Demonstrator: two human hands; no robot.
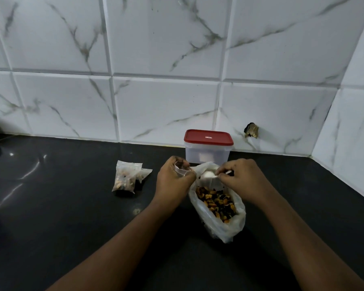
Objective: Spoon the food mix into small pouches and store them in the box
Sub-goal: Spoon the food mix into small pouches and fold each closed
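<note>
So this looks like somewhere in the middle of the job. Two filled pouches already sit on the counter off to the left, leaning on each other — neither is in the box yet, and its red lid is on, back by the wall. Left hand is curled round a fresh pouch, holding its mouth open and facing up. It looks empty to me, but it's small and half hidden by the fingers, so can't swear to it. Right hand pinches the handle of a white spoon, with the bowl just above the open bag and right beside the pouch. Can't tell if there's anything on the spoon. Plenty of mix left in the bag, so I'd guess several more pouches to go — then the lid has to come off and the whole lot gets packed in
</note>
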